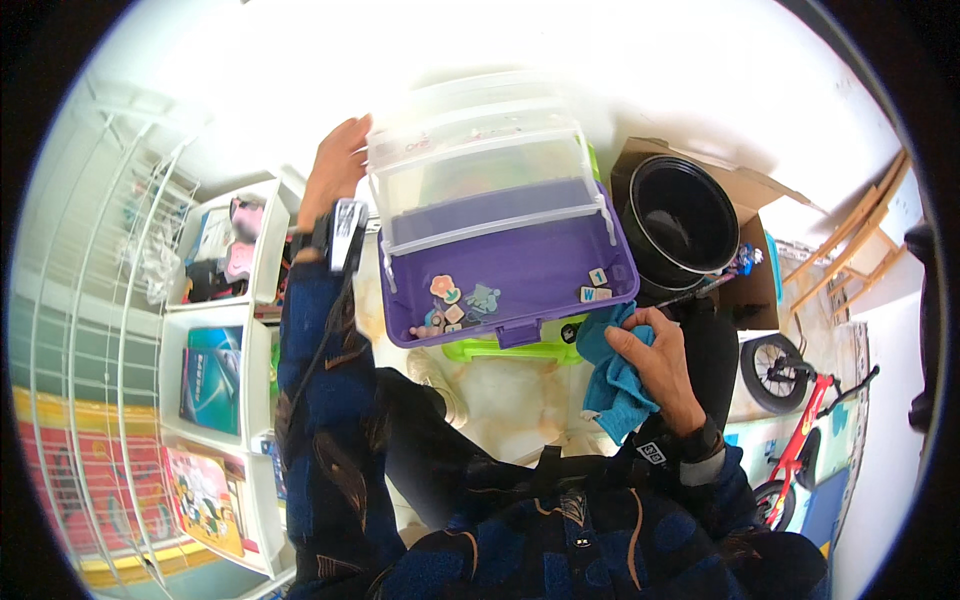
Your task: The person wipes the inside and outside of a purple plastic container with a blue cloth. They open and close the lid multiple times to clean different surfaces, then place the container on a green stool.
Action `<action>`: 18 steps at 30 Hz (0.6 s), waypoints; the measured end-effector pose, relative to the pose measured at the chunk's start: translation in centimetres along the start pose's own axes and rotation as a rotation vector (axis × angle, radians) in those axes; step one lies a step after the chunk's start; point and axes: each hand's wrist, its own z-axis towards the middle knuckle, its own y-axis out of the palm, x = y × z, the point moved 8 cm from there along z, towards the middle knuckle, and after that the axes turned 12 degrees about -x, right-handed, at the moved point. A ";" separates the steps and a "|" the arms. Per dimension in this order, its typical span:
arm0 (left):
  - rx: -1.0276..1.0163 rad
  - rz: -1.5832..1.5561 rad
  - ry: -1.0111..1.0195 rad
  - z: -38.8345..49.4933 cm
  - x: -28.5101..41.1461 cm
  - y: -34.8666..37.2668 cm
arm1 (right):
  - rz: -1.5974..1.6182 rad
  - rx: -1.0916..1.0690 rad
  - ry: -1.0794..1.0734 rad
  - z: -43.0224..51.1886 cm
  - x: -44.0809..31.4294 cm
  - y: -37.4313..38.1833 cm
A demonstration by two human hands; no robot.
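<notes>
Before me a purple plastic storage box (510, 262) stands with its clear folding trays (480, 146) raised. Letter tiles (590, 294), a flower-shaped piece (443, 286) and other small trinkets lie in its bottom. My left hand (339, 165) is at the trays' upper left corner, fingertips against or close to the edge; whether it grips is unclear. A blue cloth (616, 375) is pinched in my right hand (660, 360), close to the box's front right corner. Beneath the purple box shows a lime-green plastic item (517, 351).
White shelves (217, 311) with books and toys, beside a white wire rack (124, 300), stand at left. On the right are a black pot (682, 217), a cardboard box (759, 281), a red balance bike (799, 442) and a wooden frame (855, 232).
</notes>
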 end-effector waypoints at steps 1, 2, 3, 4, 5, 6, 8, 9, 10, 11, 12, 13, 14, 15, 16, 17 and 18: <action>0.118 -0.004 -0.039 -1.1 -0.3 -1.0 | 0.004 -0.008 -0.003 0.1 0.0 -0.1; 0.124 0.056 0.006 -2.7 0.1 -1.4 | 0.076 0.024 0.008 0.0 0.4 -0.4; 0.163 0.122 0.006 -5.0 0.0 -1.8 | 0.117 0.054 0.031 0.2 0.8 -0.7; 0.148 0.139 0.036 -7.1 0.1 -1.6 | 0.177 0.092 0.011 0.3 0.9 -1.0; 0.144 0.160 0.050 -9.4 0.2 -1.3 | 0.256 0.114 -0.017 0.5 1.0 -1.1; 0.144 0.199 0.013 -11.4 -0.1 -0.6 | 0.261 0.144 -0.027 0.9 1.1 -1.4; 0.119 0.228 -0.058 -14.6 -0.7 1.5 | 0.303 0.230 -0.117 1.6 0.8 -2.1; 0.096 0.215 -0.094 -15.9 -1.1 2.7 | 0.322 0.285 -0.170 2.1 0.5 -2.6; 0.070 0.185 -0.131 -17.1 -1.6 4.0 | 0.320 0.295 -0.239 2.5 -0.1 -2.9; 0.069 0.156 -0.146 -18.0 -1.9 5.1 | 0.373 0.170 -0.263 3.4 -0.4 -2.2; 0.009 0.148 -0.145 -18.3 -2.1 6.4 | 0.431 0.047 -0.277 4.1 -0.8 -1.5; -0.067 0.120 -0.106 -18.2 -2.2 7.7 | 0.490 -0.078 -0.306 4.5 -1.3 -0.7; -0.065 0.105 -0.070 -18.3 -2.4 8.1 | 0.320 -0.125 -0.330 4.4 -2.0 -0.3; -0.007 0.093 -0.132 -18.3 -3.1 7.4 | 0.305 -0.153 -0.353 4.2 -2.4 0.0; 0.013 0.063 -0.152 -18.0 -3.7 6.9 | 0.300 -0.170 -0.379 3.8 -2.7 0.5; 0.036 0.033 -0.161 -17.7 -4.3 6.1 | 0.288 -0.183 -0.413 3.3 -3.1 1.0; 0.039 -0.011 -0.152 -17.2 -4.9 5.3 | 0.145 -0.097 -0.499 2.4 -3.8 1.3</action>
